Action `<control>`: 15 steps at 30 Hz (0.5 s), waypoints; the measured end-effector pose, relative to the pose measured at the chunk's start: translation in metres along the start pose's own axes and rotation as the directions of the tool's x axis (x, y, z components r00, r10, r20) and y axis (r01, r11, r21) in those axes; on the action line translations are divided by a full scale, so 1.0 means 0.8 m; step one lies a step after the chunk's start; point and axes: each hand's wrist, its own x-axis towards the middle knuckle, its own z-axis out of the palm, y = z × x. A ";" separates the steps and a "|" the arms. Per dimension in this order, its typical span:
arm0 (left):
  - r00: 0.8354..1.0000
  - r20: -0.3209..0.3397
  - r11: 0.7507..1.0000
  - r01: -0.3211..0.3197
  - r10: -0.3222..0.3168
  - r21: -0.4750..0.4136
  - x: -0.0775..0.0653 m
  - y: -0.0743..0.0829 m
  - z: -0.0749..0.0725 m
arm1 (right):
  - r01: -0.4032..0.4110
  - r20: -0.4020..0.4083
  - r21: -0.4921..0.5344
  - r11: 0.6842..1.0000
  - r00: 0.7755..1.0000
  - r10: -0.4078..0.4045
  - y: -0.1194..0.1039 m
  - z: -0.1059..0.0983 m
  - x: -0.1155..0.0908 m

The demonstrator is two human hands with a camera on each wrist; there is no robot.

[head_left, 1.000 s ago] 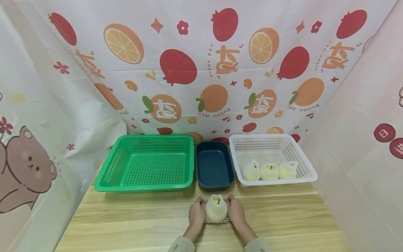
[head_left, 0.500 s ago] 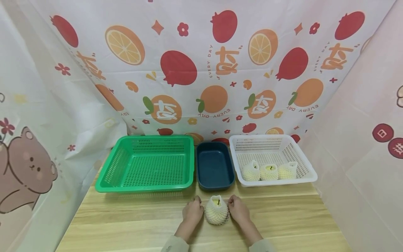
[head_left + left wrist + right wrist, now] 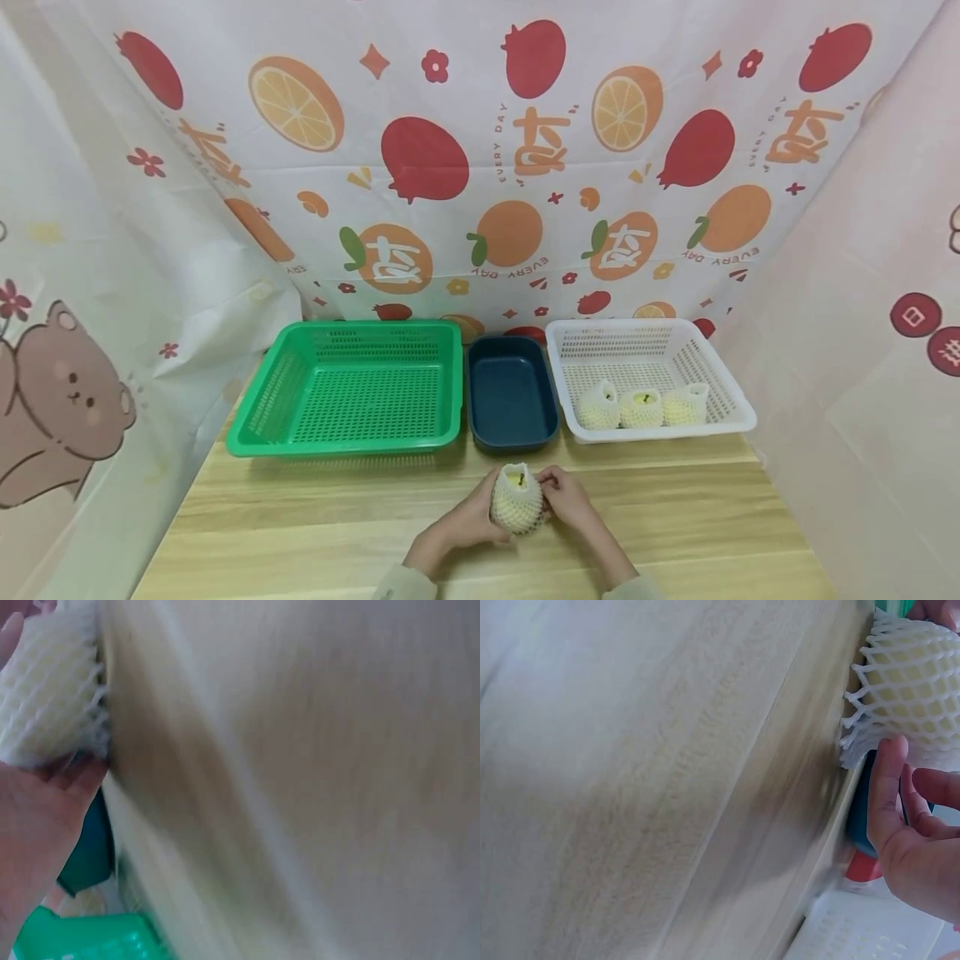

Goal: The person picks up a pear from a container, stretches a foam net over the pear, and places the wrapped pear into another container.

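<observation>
A pale yellow pear [image 3: 517, 507] with a dark stem stands on the table in a white foam net sleeve [image 3: 907, 690], whose loose mesh edge shows in both wrist views. My left hand [image 3: 468, 518] curves round the pear's left side, thumb in front and fingers behind. In the left wrist view its palm [image 3: 34, 832] lies against the net. On the other side, my right hand [image 3: 570, 500] has its fingertips [image 3: 894, 746] right at the net's edge, the fingers loosely bent and not wrapped round the fruit.
Behind the hands stand a green basket [image 3: 345, 450], a dark blue tub [image 3: 513, 446] and a white basket [image 3: 660, 432]. Several netted pears [image 3: 641, 410] sit along the white basket's front. The wooden table [image 3: 300, 533] meets a printed curtain [image 3: 480, 125] at the back.
My left hand drew away to the left of the pear, then came back and now cups its side. My right hand stays near the net's right edge. The pear hardly moved.
</observation>
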 end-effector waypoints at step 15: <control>0.984 -0.161 0.991 0.052 -0.072 -0.126 0.007 0.009 -0.001 | -0.182 0.000 0.136 0.974 0.983 0.183 -0.025 0.001 0.006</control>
